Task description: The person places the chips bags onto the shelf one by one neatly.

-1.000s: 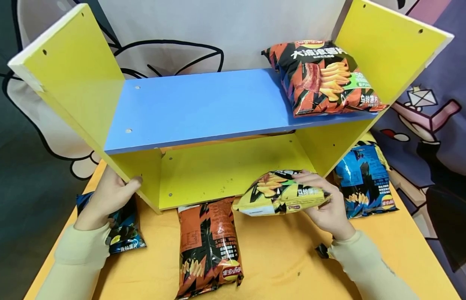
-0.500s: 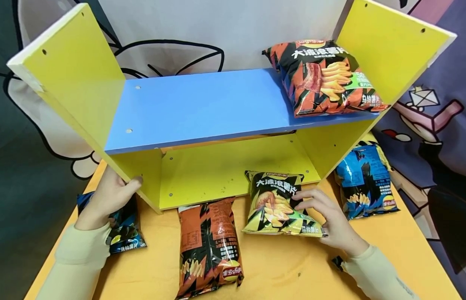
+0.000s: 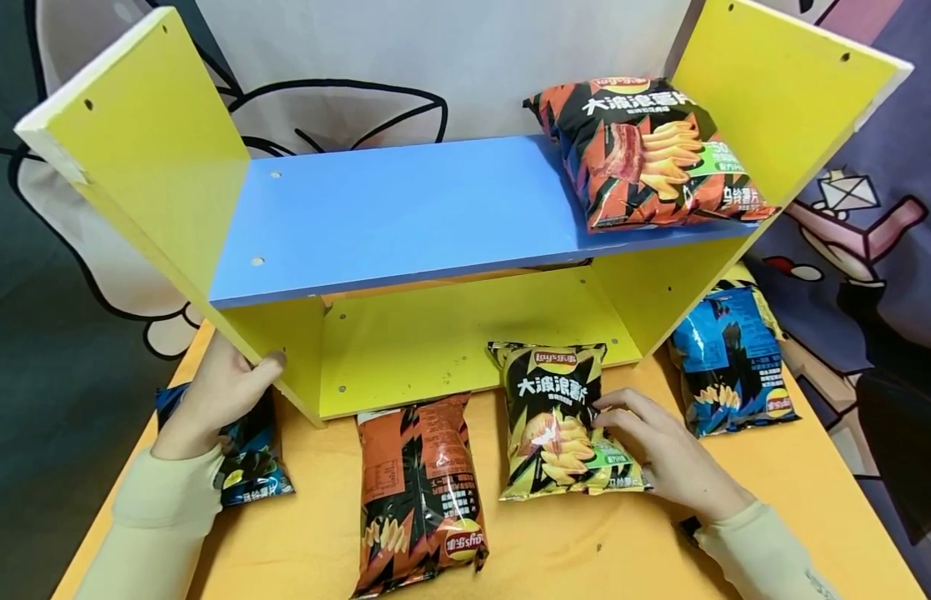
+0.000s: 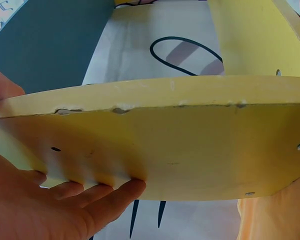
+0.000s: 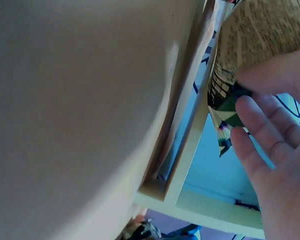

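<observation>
My left hand [image 3: 227, 398] grips the lower left side panel [image 3: 266, 346] of a yellow and blue shelf unit [image 3: 405, 218]. In the left wrist view the fingers [image 4: 122, 196] press the panel's face, and the thumb lies over its edge. My right hand [image 3: 671, 454] pinches the right side of a yellow and black bag of chips [image 3: 558, 433], front up, before the lower compartment. Seen from the right wrist, thumb and fingers [image 5: 250, 112] hold the bag's edge [image 5: 227, 90]. An orange bag of chips [image 3: 420, 487] lies back up to its left.
Another orange bag [image 3: 648, 162] leans in the upper right of the shelf. A blue bag [image 3: 731, 358] lies on the yellow table [image 3: 555, 558] at right, with a yellow one partly hidden behind it. A dark blue bag [image 3: 255, 458] lies under my left wrist. A patterned cloth hangs behind.
My right hand has brought the yellow bag down and toward me, away from the lower compartment, and its front has turned up into view. The left hand has stayed on the panel.
</observation>
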`<state>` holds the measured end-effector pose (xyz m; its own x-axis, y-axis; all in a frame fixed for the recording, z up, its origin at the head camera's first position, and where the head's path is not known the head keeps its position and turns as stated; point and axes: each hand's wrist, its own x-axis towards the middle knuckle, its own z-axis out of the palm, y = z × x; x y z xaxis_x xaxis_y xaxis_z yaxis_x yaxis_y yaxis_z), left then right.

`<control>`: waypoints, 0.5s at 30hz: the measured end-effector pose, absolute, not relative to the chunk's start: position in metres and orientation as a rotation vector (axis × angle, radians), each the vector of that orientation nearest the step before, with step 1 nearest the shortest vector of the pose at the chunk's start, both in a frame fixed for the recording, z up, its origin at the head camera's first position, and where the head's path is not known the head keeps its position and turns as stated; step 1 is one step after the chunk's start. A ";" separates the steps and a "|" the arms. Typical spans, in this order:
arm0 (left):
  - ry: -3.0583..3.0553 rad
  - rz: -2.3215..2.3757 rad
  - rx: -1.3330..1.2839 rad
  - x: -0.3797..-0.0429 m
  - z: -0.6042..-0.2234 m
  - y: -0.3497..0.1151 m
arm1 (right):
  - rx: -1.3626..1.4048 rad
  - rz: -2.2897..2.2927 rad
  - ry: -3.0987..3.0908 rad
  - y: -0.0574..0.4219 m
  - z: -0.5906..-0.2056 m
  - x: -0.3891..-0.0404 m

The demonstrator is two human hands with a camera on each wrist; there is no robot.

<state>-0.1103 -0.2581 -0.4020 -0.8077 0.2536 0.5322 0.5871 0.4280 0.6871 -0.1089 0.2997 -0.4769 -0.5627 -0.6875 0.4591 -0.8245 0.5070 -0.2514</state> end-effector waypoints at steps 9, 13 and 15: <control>-2.345 -1.334 -0.706 -0.110 -0.401 -0.258 | 1.134 0.647 -2.415 0.301 -0.482 -0.113; -2.337 -1.334 -0.717 -0.110 -0.402 -0.258 | 1.013 0.682 -2.474 0.298 -0.482 -0.110; -2.335 -1.333 -0.723 -0.110 -0.402 -0.259 | 0.962 0.707 -2.495 0.296 -0.481 -0.109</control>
